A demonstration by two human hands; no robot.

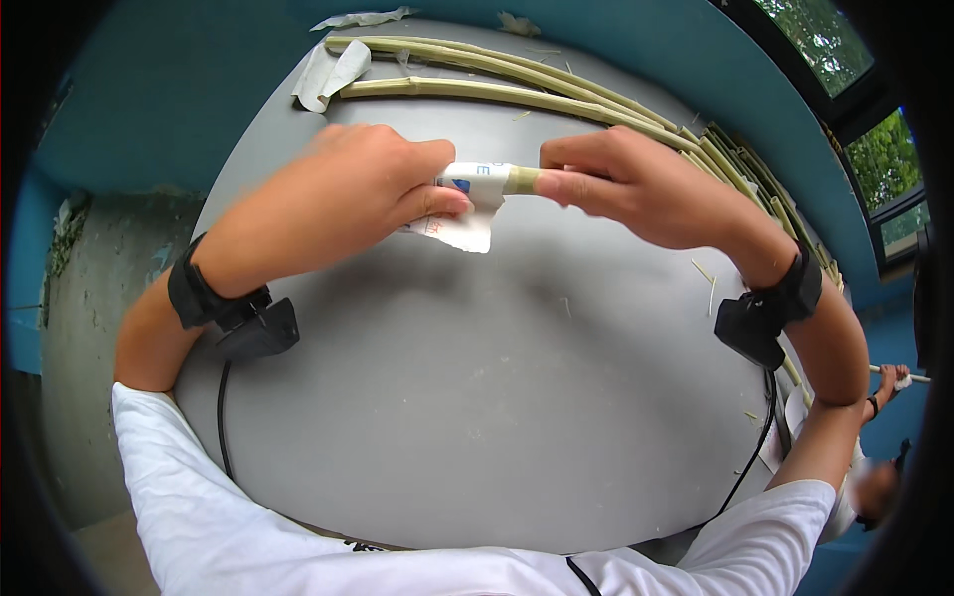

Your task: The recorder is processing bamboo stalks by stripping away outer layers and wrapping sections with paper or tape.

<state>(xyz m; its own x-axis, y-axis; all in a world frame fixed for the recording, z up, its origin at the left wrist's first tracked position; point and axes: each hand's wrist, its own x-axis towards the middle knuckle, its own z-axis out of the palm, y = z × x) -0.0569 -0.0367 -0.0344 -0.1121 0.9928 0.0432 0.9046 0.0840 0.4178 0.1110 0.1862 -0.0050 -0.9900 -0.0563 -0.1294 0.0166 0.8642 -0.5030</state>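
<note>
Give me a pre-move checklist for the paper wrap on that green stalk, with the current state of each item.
1. Left hand grips the white paper wrapped on the stalk end: ok.
2. Right hand pinches the green stalk beside the paper: ok.
3. Paper fully wound: not ok, a loose flap hangs below the stalk.
4. Wrap tight and even underneath: cannot tell, fingers hide it.
5. More stalks lie within reach along the far edge of the grey table: ok.
6. Spare paper pieces by the stalk ends: ok.
</note>
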